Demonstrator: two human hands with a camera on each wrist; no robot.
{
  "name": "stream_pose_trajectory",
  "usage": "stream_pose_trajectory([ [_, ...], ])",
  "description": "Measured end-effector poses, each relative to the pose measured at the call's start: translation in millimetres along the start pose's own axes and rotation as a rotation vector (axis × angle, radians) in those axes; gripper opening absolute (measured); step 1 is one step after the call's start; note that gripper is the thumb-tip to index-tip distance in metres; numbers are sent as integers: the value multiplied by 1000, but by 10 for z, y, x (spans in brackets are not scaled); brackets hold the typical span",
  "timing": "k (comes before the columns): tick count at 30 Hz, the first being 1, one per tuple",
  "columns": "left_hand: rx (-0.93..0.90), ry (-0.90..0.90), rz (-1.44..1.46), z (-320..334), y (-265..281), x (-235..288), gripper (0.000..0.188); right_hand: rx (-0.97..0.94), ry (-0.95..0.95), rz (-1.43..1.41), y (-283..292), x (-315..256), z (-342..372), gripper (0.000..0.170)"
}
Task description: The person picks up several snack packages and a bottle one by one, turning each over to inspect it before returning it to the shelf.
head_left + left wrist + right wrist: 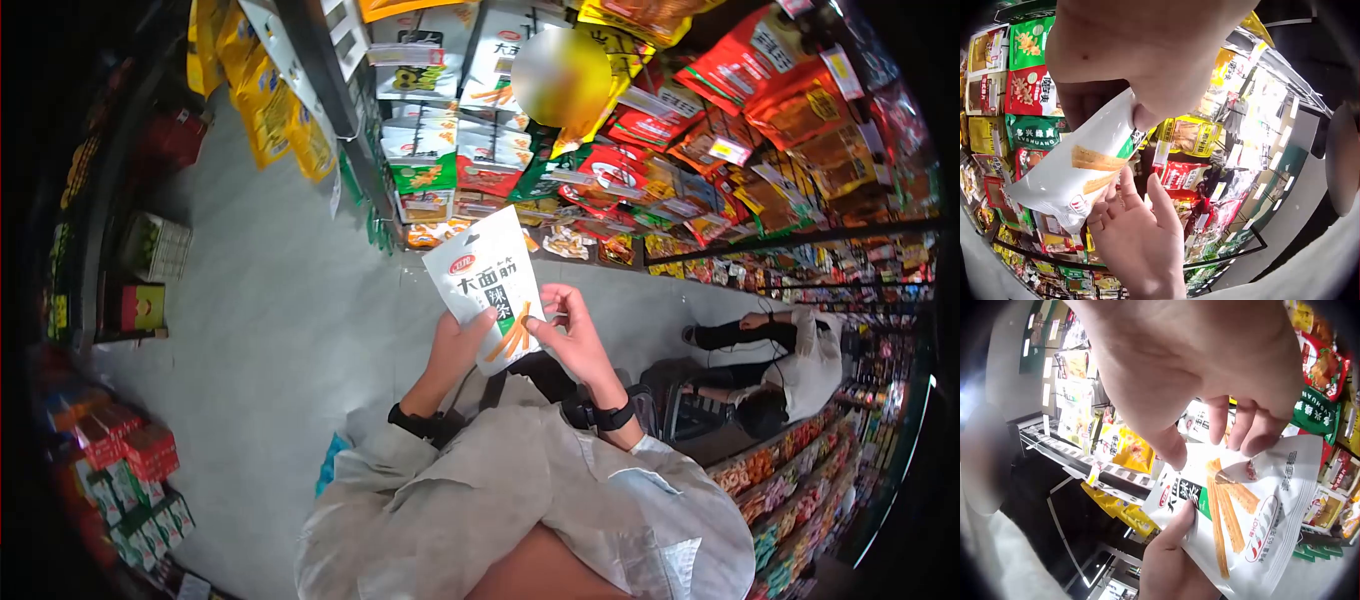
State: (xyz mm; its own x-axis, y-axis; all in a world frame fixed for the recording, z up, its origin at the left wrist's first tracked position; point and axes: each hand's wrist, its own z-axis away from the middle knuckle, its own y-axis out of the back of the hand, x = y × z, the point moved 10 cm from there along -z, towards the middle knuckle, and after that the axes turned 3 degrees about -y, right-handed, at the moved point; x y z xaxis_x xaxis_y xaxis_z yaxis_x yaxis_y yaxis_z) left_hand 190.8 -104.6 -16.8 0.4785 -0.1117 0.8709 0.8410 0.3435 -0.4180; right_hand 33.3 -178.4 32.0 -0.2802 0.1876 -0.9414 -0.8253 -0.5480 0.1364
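Observation:
A white snack packet (487,290) with a red oval logo, black lettering and pictured orange-brown sticks is held up in front of the person's body. My left hand (462,345) grips its left side, thumb (1180,526) laid over the printed front, other fingers behind. At the opposite edge is my right hand (572,335), its thumb overlapping the packet in the head view. In the left wrist view the right hand (1141,240) shows its palm, with thumb and fingers spread apart. The packet (1241,512) faces the right wrist camera, tilted.
Hanging snack bags (420,150) fill the rack ahead, and red packs (740,60) crowd its right part. Yellow bags (262,90) hang at the rack's left end. Grey floor (270,330) stretches left. A person in a light top (805,370) is low at the right beside shelves.

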Motion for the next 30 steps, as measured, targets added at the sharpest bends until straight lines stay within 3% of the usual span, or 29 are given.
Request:
stream_pose_trajectory([
  [2,76,-24,-11,-38,62,90,30,-66,40,77,-71,-145,-182,39],
  [5,223,-23,-27,-42,175,76,27,-391,-94,-321,-304,72,-430,33],
  [9,354,-123,-139,-57,105,317,27,-615,-127,-126,-347,31,-724,34],
  [13,455,-62,-159,-107,-59,221,27,-835,-153,64,-361,39,-1033,39],
  [16,526,3,-185,-177,-180,72,27,-962,-305,205,-245,-51,-1173,36],
  [19,547,30,-260,-251,-403,89,26,-949,-203,-42,-185,67,-1429,31],
  [22,560,26,-355,-368,-582,101,24,-942,-235,-150,-73,104,-1539,29],
  [30,403,76,-563,-718,-881,199,20,-868,-161,-99,278,70,-1799,29],
])
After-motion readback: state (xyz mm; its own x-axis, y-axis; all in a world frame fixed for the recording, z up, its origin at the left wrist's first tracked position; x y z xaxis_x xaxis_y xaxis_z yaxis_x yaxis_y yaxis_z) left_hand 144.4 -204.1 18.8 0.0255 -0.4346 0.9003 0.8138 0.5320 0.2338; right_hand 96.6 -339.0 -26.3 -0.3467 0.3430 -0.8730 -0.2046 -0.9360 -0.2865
